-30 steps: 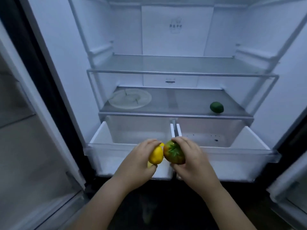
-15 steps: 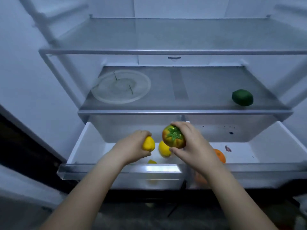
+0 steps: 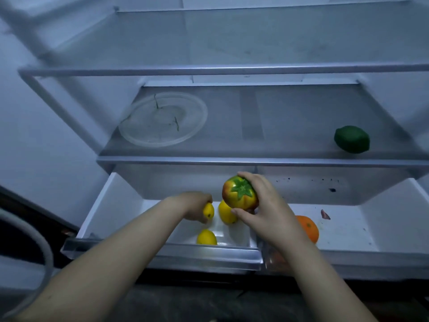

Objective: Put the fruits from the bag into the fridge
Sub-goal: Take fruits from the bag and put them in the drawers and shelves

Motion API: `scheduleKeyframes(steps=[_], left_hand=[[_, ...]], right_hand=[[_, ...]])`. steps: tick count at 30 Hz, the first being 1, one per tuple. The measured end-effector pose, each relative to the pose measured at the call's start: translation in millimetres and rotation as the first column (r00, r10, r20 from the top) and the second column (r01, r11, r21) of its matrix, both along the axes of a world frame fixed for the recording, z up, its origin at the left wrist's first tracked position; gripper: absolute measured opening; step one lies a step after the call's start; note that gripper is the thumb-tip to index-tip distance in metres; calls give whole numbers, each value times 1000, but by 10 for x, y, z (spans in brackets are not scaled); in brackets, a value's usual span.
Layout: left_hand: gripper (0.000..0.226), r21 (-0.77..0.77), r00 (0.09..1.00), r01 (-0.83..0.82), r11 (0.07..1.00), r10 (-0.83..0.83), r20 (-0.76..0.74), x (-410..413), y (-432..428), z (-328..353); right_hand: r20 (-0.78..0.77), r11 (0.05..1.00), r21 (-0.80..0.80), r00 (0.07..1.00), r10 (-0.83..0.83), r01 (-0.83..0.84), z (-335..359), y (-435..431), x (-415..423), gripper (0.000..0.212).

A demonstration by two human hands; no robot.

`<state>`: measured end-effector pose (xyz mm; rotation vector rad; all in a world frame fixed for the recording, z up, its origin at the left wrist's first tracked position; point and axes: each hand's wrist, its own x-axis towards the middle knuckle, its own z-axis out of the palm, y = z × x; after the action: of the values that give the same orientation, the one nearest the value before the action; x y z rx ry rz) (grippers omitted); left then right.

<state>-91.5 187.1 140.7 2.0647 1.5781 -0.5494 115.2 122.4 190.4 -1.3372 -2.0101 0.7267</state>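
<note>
My left hand (image 3: 197, 205) is closed around a small yellow lemon (image 3: 209, 211) and reaches down into the left crisper drawer (image 3: 111, 205). My right hand (image 3: 267, 210) grips a red-orange-green tomato (image 3: 240, 196) with a green star-shaped top, held above the divider between the two drawers. Two more lemons lie in the left drawer, one lemon (image 3: 226, 212) near the divider and one lemon (image 3: 206, 237) at the front. An orange (image 3: 307, 228) rests in the right drawer (image 3: 371, 224), partly hidden by my right wrist. The bag is out of view.
A green lime (image 3: 351, 139) sits at the right of the lower glass shelf (image 3: 267, 126). A clear round plate (image 3: 162, 119) lies on the shelf's left. The upper shelf (image 3: 232, 43) holds nothing. A small dark scrap (image 3: 325, 214) lies in the right drawer.
The view has closed in on the fridge's drawers. My left hand has gone lower into the left drawer with its lemon. My right hand keeps the tomato over the divider.
</note>
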Motion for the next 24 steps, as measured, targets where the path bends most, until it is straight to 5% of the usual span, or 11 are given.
scheduleKeyframes(steps=[17, 24], left_hand=[[64, -112, 995, -82, 990, 87, 41, -149, -1, -270], [81, -114, 998, -48, 992, 52, 36, -129, 15, -339]], right_hand=[[39, 1000, -8, 999, 3, -3, 28, -28, -25, 70], [38, 1000, -16, 999, -1, 2, 18, -26, -23, 70]])
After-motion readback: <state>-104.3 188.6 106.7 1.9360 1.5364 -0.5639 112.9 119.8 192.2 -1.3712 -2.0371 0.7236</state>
